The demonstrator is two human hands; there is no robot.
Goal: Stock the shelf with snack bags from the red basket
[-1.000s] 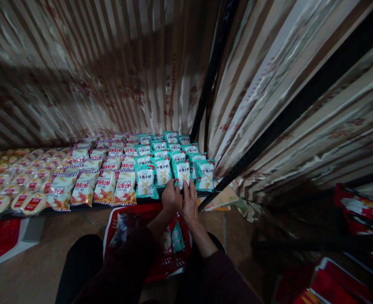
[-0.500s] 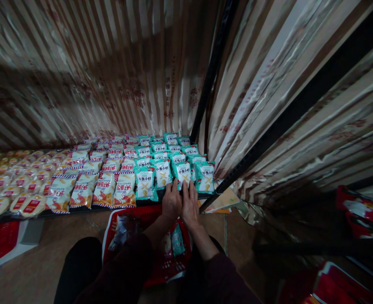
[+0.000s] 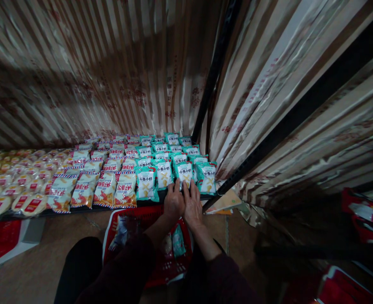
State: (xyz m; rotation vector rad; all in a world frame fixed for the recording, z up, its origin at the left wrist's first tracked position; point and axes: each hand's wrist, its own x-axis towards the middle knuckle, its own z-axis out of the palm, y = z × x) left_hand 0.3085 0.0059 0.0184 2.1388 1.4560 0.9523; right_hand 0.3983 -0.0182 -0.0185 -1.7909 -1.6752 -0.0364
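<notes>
My left hand (image 3: 174, 202) and my right hand (image 3: 192, 206) are side by side at the front edge of the shelf. Their fingertips touch the lower end of a teal and white snack packet (image 3: 185, 172) in the front row. Whether the fingers grip it is hard to see. More teal packets stand beside it, one (image 3: 164, 174) to the left and one (image 3: 207, 177) to the right, with several rows behind. Under my forearms a red basket (image 3: 110, 230) holds a teal packet (image 3: 178, 241) and a bluish packet (image 3: 122, 232).
Striped orange and white packets (image 3: 84, 189) and round wrapped cakes (image 3: 33, 204) fill the shelf leftward. A black post (image 3: 252, 158) slants at the right, before pleated curtains (image 3: 142, 63). Papers (image 3: 224, 202) lie on the floor.
The view has shifted very slightly, so the shelf goods appear a little further right. Both hands remain at the same packet.
</notes>
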